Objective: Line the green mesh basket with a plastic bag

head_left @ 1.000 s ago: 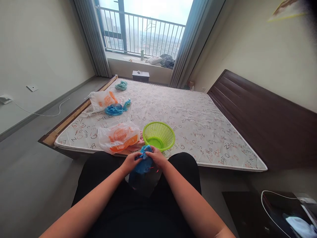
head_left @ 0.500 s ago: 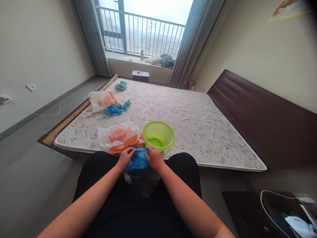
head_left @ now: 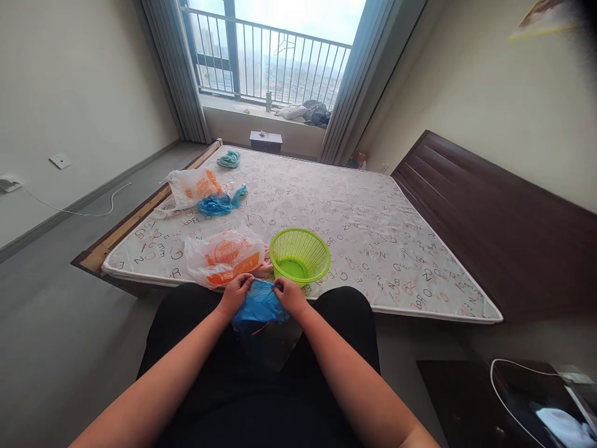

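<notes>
A thin blue plastic bag (head_left: 261, 305) hangs between my hands, over my lap at the mattress edge. My left hand (head_left: 237, 294) pinches its upper left edge, and my right hand (head_left: 290, 295) pinches the upper right edge. The top of the bag is stretched fairly straight between them. Just beyond my right hand stands a green plastic basket (head_left: 301, 252), with nothing seen inside it. Beyond my left hand lies a clear plastic bag with orange print (head_left: 228, 255). Some pink cloth (head_left: 265, 267) shows between that bag and the basket.
On the letter-patterned mattress (head_left: 354, 249), farther left, lie another orange-printed bag (head_left: 193, 186), a crumpled blue bag (head_left: 219, 204) and a teal bundle (head_left: 229, 159). A dark headboard (head_left: 489, 218) rises at right. A low dark table (head_left: 466, 398) with a white cable stands at lower right.
My hands have moved slightly apart, pulling the blue bag's top edge straighter and spreading it. The basket and the other bags have stayed in place.
</notes>
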Demonstrator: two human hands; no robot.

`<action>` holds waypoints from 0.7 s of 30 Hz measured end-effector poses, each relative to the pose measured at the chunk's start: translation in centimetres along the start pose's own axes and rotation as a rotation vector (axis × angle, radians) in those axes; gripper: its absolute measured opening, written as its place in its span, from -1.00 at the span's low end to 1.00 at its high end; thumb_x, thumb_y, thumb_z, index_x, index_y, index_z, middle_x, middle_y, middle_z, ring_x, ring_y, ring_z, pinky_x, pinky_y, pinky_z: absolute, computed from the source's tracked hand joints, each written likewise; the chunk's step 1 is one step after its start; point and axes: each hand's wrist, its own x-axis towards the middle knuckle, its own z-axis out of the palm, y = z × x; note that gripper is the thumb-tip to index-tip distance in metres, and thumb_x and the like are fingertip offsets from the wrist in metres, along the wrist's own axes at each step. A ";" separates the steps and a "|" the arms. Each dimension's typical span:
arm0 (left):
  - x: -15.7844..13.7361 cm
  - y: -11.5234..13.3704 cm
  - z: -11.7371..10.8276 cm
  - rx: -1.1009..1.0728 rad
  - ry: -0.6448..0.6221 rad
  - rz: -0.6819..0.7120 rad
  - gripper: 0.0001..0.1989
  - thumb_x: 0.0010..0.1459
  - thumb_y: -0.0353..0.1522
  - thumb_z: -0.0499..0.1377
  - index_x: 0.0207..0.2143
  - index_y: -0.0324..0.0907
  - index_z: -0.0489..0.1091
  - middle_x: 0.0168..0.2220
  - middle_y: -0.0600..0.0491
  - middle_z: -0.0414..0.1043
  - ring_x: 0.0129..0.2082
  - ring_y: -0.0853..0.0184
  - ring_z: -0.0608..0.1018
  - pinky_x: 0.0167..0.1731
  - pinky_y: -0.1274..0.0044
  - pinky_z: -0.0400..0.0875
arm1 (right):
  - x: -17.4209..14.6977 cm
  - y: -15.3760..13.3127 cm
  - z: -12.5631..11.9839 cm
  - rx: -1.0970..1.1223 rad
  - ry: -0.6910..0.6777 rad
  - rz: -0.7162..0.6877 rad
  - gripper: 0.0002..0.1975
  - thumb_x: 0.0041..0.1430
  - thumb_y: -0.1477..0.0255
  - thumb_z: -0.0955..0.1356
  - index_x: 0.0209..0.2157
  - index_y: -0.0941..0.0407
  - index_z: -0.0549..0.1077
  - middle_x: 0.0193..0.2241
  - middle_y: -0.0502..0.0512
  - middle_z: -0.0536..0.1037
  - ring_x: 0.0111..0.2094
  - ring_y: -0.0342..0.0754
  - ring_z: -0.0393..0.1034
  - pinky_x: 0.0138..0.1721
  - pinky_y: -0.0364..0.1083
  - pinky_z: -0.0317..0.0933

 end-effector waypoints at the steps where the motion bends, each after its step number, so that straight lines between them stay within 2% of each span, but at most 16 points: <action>1: 0.2 -0.2 -0.3 0.023 0.018 -0.015 -0.57 0.18 0.00 0.17 -0.22 -0.18 0.53 -0.34 -0.02 0.57 -0.31 0.18 0.56 -0.25 0.40 0.44 | 0.0 0.1 -0.2 0.005 0.017 0.011 -0.93 0.23 0.51 0.42 -0.23 0.10 0.57 -0.31 0.07 0.62 -0.27 -0.03 0.47 -0.20 -0.09 0.24; 6: 0.6 -1.1 -0.9 0.190 0.057 -0.095 -0.65 0.18 -0.09 0.13 -0.27 -0.17 0.52 -0.33 -0.04 0.59 -0.26 0.12 0.58 -0.17 0.35 0.43 | 0.0 0.3 -0.6 0.041 0.029 0.027 -0.89 0.24 0.45 0.42 -0.21 0.11 0.60 -0.46 0.00 0.55 -0.40 -0.07 0.39 -0.29 -0.12 0.19; 12: 0.9 -1.6 -1.2 0.273 0.123 -0.151 -0.69 0.23 -0.14 0.10 -0.28 -0.16 0.50 -0.29 -0.08 0.60 -0.21 0.08 0.62 -0.09 0.31 0.44 | 0.0 0.1 -0.6 0.049 0.040 0.035 -0.84 0.28 0.43 0.37 -0.18 0.12 0.62 -0.47 0.01 0.54 -0.41 -0.06 0.39 -0.30 -0.12 0.18; 14: 0.7 -1.3 -1.3 0.283 0.149 -0.105 -0.70 0.25 -0.15 0.08 -0.28 -0.16 0.50 -0.27 -0.10 0.60 -0.18 0.07 0.62 -0.07 0.30 0.45 | -0.1 0.0 -0.7 0.057 0.047 0.049 -0.83 0.30 0.42 0.37 -0.18 0.12 0.62 -0.47 0.02 0.55 -0.40 -0.05 0.41 -0.28 -0.11 0.19; 17: 0.1 -0.2 -0.9 0.281 0.135 0.078 -0.71 0.24 -0.19 0.12 -0.21 -0.18 0.53 -0.15 -0.15 0.61 -0.05 0.06 0.60 0.08 0.24 0.42 | -0.1 -0.3 -0.9 0.099 0.053 0.056 -0.84 0.31 0.41 0.36 -0.18 0.12 0.60 -0.43 0.04 0.58 -0.37 -0.04 0.44 -0.24 -0.09 0.24; 19: -0.4 0.7 -0.3 0.244 0.053 0.198 -0.68 0.24 -0.18 0.17 -0.09 -0.17 0.54 -0.04 -0.14 0.61 0.06 0.07 0.58 0.18 0.22 0.37 | 0.0 -0.5 -0.9 0.148 0.034 0.029 -0.86 0.31 0.42 0.36 -0.20 0.12 0.58 -0.36 0.06 0.61 -0.31 -0.03 0.47 -0.20 -0.07 0.29; 21: -0.8 1.4 0.4 0.202 -0.043 0.253 -0.65 0.22 -0.17 0.22 -0.01 -0.13 0.54 0.03 -0.10 0.60 0.10 0.10 0.57 0.22 0.23 0.36 | 0.1 -0.6 -0.8 0.180 0.004 -0.018 -0.89 0.30 0.44 0.37 -0.22 0.11 0.57 -0.29 0.08 0.62 -0.24 -0.02 0.49 -0.13 -0.05 0.32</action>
